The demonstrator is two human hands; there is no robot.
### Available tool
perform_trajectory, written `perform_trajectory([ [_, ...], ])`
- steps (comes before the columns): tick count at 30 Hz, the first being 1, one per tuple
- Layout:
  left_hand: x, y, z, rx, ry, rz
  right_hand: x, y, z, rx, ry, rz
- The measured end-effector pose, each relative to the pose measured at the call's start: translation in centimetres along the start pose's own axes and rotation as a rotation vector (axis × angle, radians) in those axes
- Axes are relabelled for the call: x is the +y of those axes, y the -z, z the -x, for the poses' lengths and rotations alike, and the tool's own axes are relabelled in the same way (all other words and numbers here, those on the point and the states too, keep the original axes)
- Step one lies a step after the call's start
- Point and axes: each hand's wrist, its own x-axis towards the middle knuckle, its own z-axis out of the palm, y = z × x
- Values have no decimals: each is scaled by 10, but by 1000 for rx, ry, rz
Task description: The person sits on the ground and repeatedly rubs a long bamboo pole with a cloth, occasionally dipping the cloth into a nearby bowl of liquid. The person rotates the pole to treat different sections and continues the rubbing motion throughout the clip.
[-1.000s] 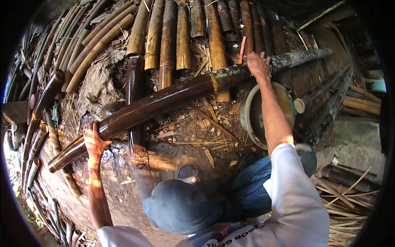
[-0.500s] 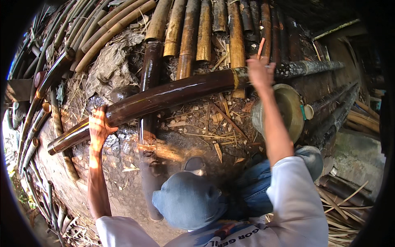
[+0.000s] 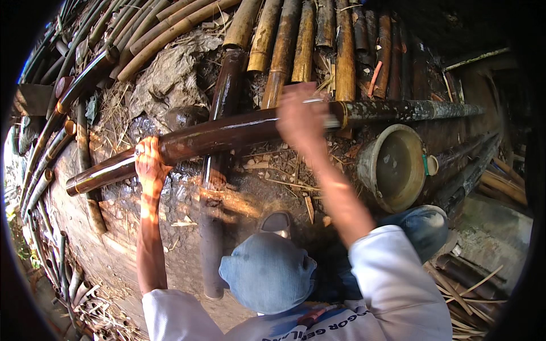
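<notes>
A long dark bamboo pole (image 3: 227, 132), wet and glossy, slants across the middle of the head view. Its far right part is mottled grey. My left hand (image 3: 151, 160) is closed over the pole near its lower left end, fingers wrapped across the top. Farther along, my right hand (image 3: 303, 118) lies over the pole's middle, just left of a yellowish joint. Motion smears its fingers. A reddish flat patch shows at its far edge, too blurred to name. Under the pole, another dark wet bamboo piece (image 3: 212, 170) runs crosswise.
A round grey basin (image 3: 367, 170) with murky liquid stands right of my right forearm, a small cup (image 3: 432, 165) at its rim. Cut bamboo poles (image 3: 307, 42) line the far side. A pinkish stick (image 3: 375, 78) rests on them. Bamboo chips (image 3: 310, 209) litter the ground.
My right hand has moved left along the pole, from its mottled part to its dark glossy middle. My left hand keeps its hold. The whole view has shifted slightly.
</notes>
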Motion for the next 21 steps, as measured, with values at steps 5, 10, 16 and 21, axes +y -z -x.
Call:
perform_trajectory([
  [5, 3, -8, 0, 47, 32, 29, 116, 59, -22, 122, -333, 269],
  [10, 1, -16, 0, 166, -19, 49, -120, -57, 20, 125, 281, -81],
  [16, -35, -30, -14, 67, -144, -63, -213, -92, 37, 454, 701, -104],
  [21, -56, -48, -17, 148, -225, 68, 49, -8, -9, 305, -53, 80],
])
